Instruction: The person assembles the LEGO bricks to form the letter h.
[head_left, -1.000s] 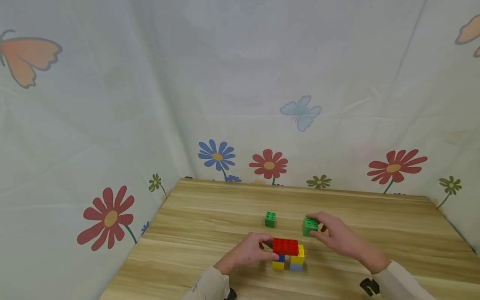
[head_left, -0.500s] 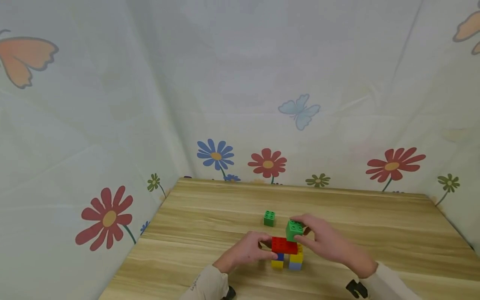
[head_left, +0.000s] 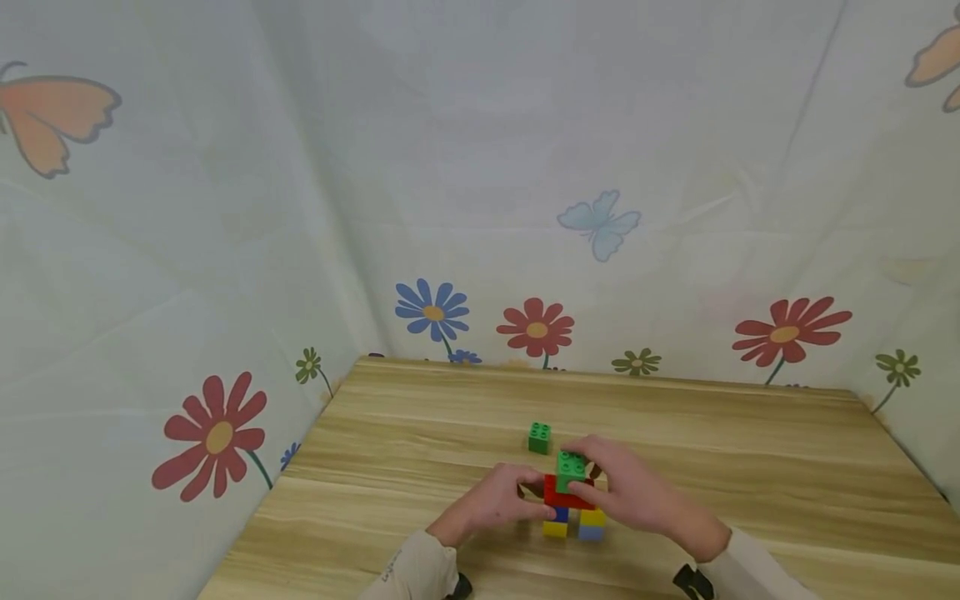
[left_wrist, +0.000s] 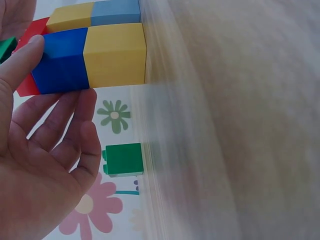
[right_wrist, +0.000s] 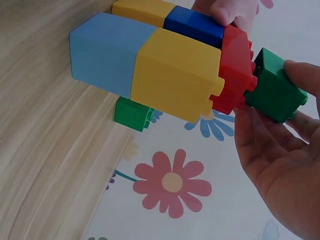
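Observation:
A small bridge of toy building bricks stands on the table. Its left column is a blue brick (left_wrist: pixel 62 61) over a yellow one (left_wrist: pixel 116 56); on the right, a yellow brick (right_wrist: pixel 175 75) tops a light blue one (right_wrist: pixel 107 54). A long red brick (right_wrist: pixel 234 70) spans both. My left hand (head_left: pixel 498 505) grips the left side, its thumb against the blue brick near the red one. Between thumb and fingers my right hand (head_left: pixel 637 492) pinches a green brick (right_wrist: pixel 274 86), studs up, right at the red brick's studs around its middle.
A second green brick (head_left: pixel 539 438) sits on the wooden table (head_left: pixel 420 417) behind the bridge. A cloth backdrop (head_left: pixel 480 167) with printed flowers and butterflies rises along the table's back and sides.
My right hand has carried the green brick leftward from beyond the bridge's right end to over the middle of the red brick. The left hand keeps its hold on the bridge.

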